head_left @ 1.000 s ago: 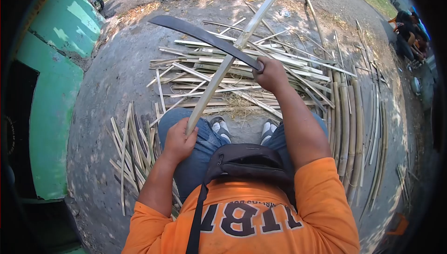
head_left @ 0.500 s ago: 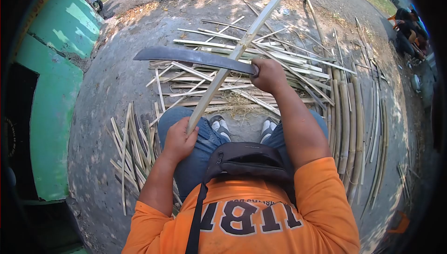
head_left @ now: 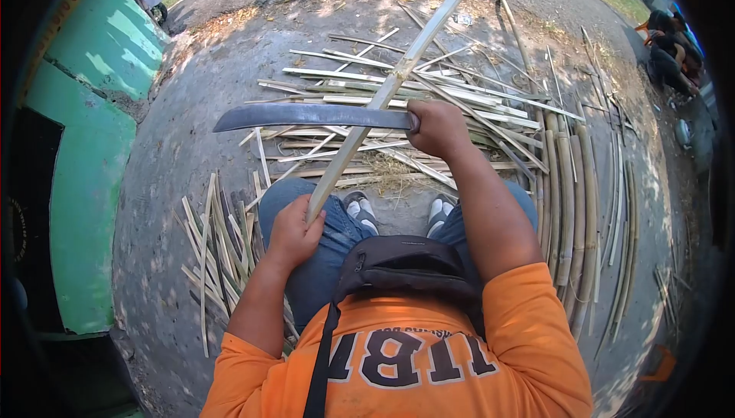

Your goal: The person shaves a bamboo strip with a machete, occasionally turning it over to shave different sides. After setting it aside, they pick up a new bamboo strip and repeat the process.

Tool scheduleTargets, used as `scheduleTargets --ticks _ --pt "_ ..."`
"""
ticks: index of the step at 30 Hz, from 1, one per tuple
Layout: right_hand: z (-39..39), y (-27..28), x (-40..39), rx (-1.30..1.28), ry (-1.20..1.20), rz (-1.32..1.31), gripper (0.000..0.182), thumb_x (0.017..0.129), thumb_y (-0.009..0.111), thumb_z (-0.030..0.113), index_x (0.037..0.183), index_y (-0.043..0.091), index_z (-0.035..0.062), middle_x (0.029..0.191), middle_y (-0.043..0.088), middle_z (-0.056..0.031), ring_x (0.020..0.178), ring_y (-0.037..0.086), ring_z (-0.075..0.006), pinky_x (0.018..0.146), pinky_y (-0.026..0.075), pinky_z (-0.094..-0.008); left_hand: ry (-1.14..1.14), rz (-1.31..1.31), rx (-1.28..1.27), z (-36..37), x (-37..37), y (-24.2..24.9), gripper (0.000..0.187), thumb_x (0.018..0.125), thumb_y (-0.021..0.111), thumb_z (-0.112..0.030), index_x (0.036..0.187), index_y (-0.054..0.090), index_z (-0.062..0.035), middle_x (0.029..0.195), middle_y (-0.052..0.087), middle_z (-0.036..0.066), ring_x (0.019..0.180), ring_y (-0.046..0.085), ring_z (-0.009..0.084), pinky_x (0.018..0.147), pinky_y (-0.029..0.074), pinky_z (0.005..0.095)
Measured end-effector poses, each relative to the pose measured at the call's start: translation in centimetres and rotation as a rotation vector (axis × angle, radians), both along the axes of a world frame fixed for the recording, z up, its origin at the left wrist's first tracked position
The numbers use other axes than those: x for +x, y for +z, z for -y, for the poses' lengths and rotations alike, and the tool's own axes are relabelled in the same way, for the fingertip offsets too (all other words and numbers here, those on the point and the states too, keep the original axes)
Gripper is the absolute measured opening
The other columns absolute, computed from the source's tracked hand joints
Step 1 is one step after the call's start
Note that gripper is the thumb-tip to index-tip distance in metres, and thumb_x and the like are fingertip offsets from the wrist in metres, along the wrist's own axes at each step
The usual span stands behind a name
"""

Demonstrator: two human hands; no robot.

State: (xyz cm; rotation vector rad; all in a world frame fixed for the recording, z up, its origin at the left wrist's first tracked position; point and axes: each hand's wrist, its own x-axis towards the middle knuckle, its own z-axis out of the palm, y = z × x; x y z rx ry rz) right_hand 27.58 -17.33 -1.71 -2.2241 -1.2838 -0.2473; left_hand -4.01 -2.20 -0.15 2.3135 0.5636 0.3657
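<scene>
My left hand [head_left: 295, 233] is closed round the lower end of a long split bamboo strip [head_left: 346, 151], which slants up and away to the right. In my right hand [head_left: 438, 128] is the handle of a machete [head_left: 298, 116], its fingers wrapped tight. The broad dark blade points left and lies across the strip, a little above its middle. Whether the edge bites into the bamboo cannot be made out. Beyond both hands, a pile of split bamboo strips [head_left: 490, 99] is spread on the ground in front of my shoes [head_left: 360, 210].
More split strips [head_left: 210, 249] lie at my left knee. Several whole bamboo poles [head_left: 566, 204] rest on the ground to my right. A green wall [head_left: 88, 211] stands at the left. At the far right a person [head_left: 672, 54] crouches. A black waist bag [head_left: 409, 265] sits at my lap.
The machete and my right hand have moved slightly down the strip, toward me, and the blade now lies more level. My left hand and the bamboo strip stay nearly in place.
</scene>
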Motion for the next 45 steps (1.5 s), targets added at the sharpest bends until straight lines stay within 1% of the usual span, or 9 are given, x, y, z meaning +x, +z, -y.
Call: scheduleTargets --ticks 3,10,15,19,23,31,34,38,45 --pt "0.3 -0.8 2.7 0.114 -0.214 -0.316 0.014 0.085 0.069 0.023 0.090 0.072 0.0107 0.081 0.071 -0.0189 0.079 0.068 -0.0432 0.071 0.055 -0.0504 0.006 -0.023 0.083 -0.1 -0.2 -0.4 0.022 0.093 0.067 -0.016 0.108 0.065 -0.0001 0.093 0.069 0.024 0.087 0.066 0.0473 0.076 0.052 0.0499" --pt "0.6 -0.4 1.3 0.186 -0.151 -0.337 0.018 0.084 0.073 0.027 0.089 0.071 0.0099 0.080 0.071 -0.0179 0.080 0.069 -0.0425 0.070 0.055 -0.0499 0.019 -0.002 0.036 0.3 0.0 0.0 0.023 0.093 0.068 -0.015 0.109 0.066 0.0003 0.093 0.070 0.024 0.088 0.067 0.0469 0.077 0.053 0.0493" --pt "0.3 0.9 -0.3 0.035 0.027 0.013 0.010 0.079 0.068 0.020 0.080 0.066 0.0104 0.076 0.068 -0.0174 0.076 0.067 -0.0422 0.072 0.055 -0.0525 0.002 -0.004 0.034 0.1 0.0 -0.2 0.024 0.092 0.068 -0.015 0.110 0.066 0.0002 0.093 0.070 0.025 0.088 0.068 0.0469 0.077 0.053 0.0489" --pt "0.6 -0.1 3.0 0.013 -0.222 -0.303 0.016 0.083 0.068 0.024 0.090 0.072 0.0097 0.084 0.072 -0.0195 0.084 0.069 -0.0427 0.074 0.055 -0.0517 -0.004 -0.017 0.051 0.0 -0.4 -0.3 0.022 0.092 0.068 -0.016 0.109 0.066 -0.0006 0.093 0.069 0.025 0.087 0.067 0.0475 0.077 0.053 0.0501" --pt "1.4 -0.8 3.8 0.087 -0.285 -0.338 0.020 0.085 0.070 0.027 0.095 0.074 0.0101 0.086 0.073 -0.0196 0.084 0.069 -0.0435 0.076 0.056 -0.0509 -0.037 -0.026 0.078 -0.3 -0.2 -0.6 0.021 0.092 0.067 -0.016 0.107 0.065 -0.0009 0.092 0.069 0.025 0.086 0.066 0.0478 0.076 0.052 0.0513" --pt "1.1 1.2 0.4 0.050 -0.011 -0.130 0.010 0.079 0.070 0.020 0.083 0.069 0.0114 0.080 0.069 -0.0169 0.081 0.067 -0.0412 0.073 0.054 -0.0512 -0.015 0.018 0.012 0.3 -0.1 0.0 0.019 0.092 0.068 -0.015 0.104 0.066 -0.0002 0.089 0.068 0.024 0.084 0.067 0.0469 0.075 0.052 0.0490" --pt "1.2 0.9 1.8 -0.015 -0.050 -0.105 0.009 0.078 0.069 0.019 0.083 0.069 0.0119 0.081 0.070 -0.0168 0.082 0.068 -0.0409 0.074 0.055 -0.0510 -0.021 0.004 0.022 0.1 -0.4 0.0 0.020 0.092 0.068 -0.015 0.103 0.066 0.0006 0.087 0.068 0.024 0.084 0.067 0.0466 0.074 0.052 0.0483" --pt "1.5 -1.5 5.5 0.143 -0.249 -0.449 0.022 0.083 0.072 0.026 0.096 0.074 0.0080 0.084 0.072 -0.0199 0.083 0.069 -0.0425 0.076 0.055 -0.0482 -0.023 -0.005 0.016 -0.1 -0.4 0.3 0.020 0.092 0.069 -0.015 0.104 0.067 0.0008 0.087 0.068 0.024 0.083 0.067 0.0461 0.074 0.053 0.0470" --pt "1.5 0.8 2.3 0.169 -0.110 -0.245 0.015 0.084 0.069 0.024 0.087 0.072 0.0089 0.079 0.069 -0.0190 0.078 0.067 -0.0428 0.070 0.054 -0.0505 -0.011 -0.013 -0.026 0.2 -0.2 0.5 0.020 0.091 0.068 -0.014 0.105 0.067 0.0005 0.086 0.069 0.023 0.082 0.068 0.0430 0.074 0.053 0.0450"
